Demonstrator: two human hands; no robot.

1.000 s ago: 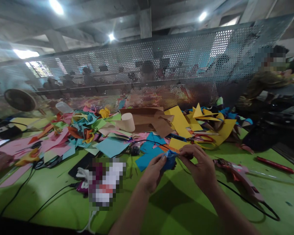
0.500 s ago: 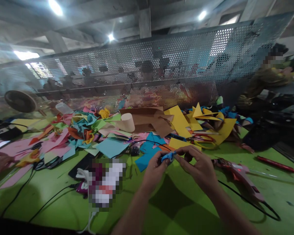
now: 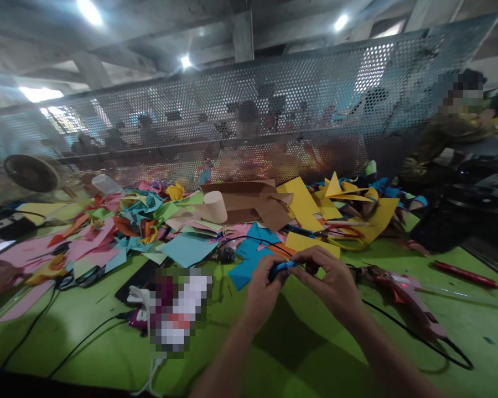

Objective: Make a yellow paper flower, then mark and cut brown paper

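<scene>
A small rolled piece of blue paper is held above the green table, between my two hands. My left hand wraps its fingers and thumb round the left end. At the other end, my right hand pinches the blue piece between thumb and fingertips. Fingers cover part of it, so its full shape is hidden. Just beyond lie sheets of blue paper. To the right of my right hand rests a pink glue gun with a lit red spot and a clear glue stick.
Heaped coloured paper runs along the back below a perforated metal screen. A power strip with cables stands left, a red pen-like tool right. Another person's hand is at the left edge; scissors lie near it.
My right fingers have shifted slightly left and closer over the blue paper, covering its right end more. The view has moved a little; the table things stay put.
</scene>
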